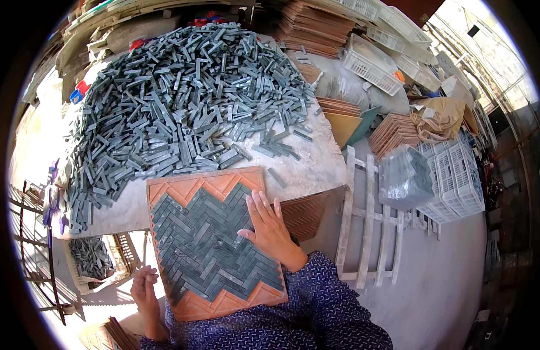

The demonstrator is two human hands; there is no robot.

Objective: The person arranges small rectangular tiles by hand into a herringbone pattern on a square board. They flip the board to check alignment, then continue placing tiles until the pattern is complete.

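Observation:
An orange-brown mould board (159, 195) with a zigzag rim leans between the table edge and my lap. Dark grey-green strip tiles (211, 248) fill its middle in a herringbone pattern. My right hand (269, 227) lies flat over the upper right of these tiles, fingers stretched out and thumb apart. Just off the board's lower left edge is my left hand (145, 294), its fingers curled in toward the thumb. Whether anything small is between them I cannot make out. Beyond the board, a large heap of loose strip tiles (182, 105) covers most of the pale table (316, 169).
Below the table's left side stands a crate (124, 251) of tile pieces, near a dark metal rack (39, 251). To the right are a white slatted pallet (366, 221), a plastic-wrapped stack (404, 178), white crates (456, 178) and stacked orange boards (314, 26).

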